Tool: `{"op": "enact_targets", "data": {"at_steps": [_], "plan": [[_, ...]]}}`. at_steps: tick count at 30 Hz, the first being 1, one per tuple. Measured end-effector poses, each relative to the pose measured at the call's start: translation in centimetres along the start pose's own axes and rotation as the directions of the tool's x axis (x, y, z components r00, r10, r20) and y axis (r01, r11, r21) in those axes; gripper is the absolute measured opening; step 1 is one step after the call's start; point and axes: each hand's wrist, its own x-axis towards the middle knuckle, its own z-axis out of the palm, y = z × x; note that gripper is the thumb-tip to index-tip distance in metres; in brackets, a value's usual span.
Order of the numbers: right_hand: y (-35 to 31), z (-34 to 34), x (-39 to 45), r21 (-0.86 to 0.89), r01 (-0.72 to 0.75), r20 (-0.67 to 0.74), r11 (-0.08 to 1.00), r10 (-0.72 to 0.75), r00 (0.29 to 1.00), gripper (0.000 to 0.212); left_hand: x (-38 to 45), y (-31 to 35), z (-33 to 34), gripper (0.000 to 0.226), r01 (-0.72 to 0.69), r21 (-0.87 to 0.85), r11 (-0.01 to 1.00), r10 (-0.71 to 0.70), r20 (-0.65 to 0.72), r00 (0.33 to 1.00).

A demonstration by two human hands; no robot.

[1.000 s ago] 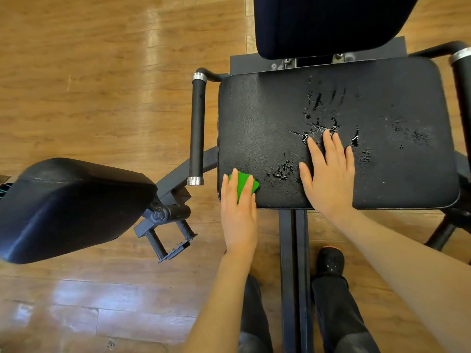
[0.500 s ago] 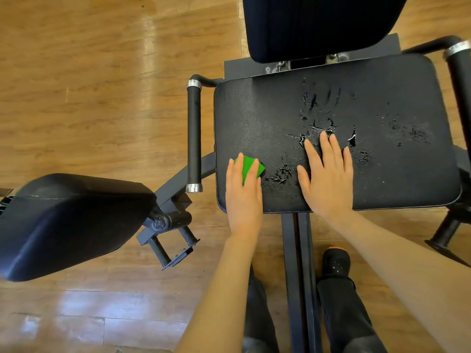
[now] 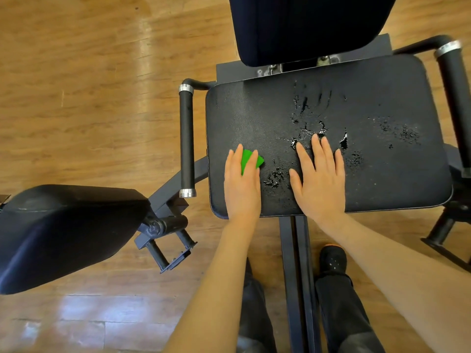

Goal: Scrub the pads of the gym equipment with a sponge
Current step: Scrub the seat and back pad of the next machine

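The black seat pad [image 3: 382, 174] has cracked, peeling patches near its middle and right side. A green sponge [image 3: 248, 160] lies on the pad's front left part. My left hand [image 3: 242, 187] presses down on the sponge with straight fingers, and green shows between and beyond them. My right hand [image 3: 318, 182] rests flat on the pad beside it, fingertips at the cracked patch. The dark back pad [image 3: 305, 26] stands behind the seat. A second black pad [image 3: 63, 233] sits lower left on a pivot arm.
Black grip handles flank the seat, the left handle [image 3: 186, 141] and the right handle [image 3: 456, 103]. The machine's frame beam [image 3: 295, 276] runs between my legs, with my shoe [image 3: 332, 261] beside it. Glossy wooden floor [image 3: 89, 98] lies all around.
My left hand has slid the sponge from the pad's front left corner further onto the pad, away from me and slightly right. My right hand stays flat in place.
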Motion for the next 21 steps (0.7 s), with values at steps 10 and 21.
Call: {"op": "enact_targets", "data": {"at_steps": [10,21], "plan": [[0.0,0.0,0.0,-0.019,0.002,0.01,1.0,-0.002,1.0,0.054,-3.2,0.2,-0.2,0.043,-0.019,-0.009,1.0,0.019,0.035,0.999],[0.0,-0.2,0.0,-0.009,0.002,0.021,1.0,-0.002,1.0,0.055,-3.3,0.9,0.5,0.045,-0.027,-0.014,1.0,0.027,0.033,0.999]]}}
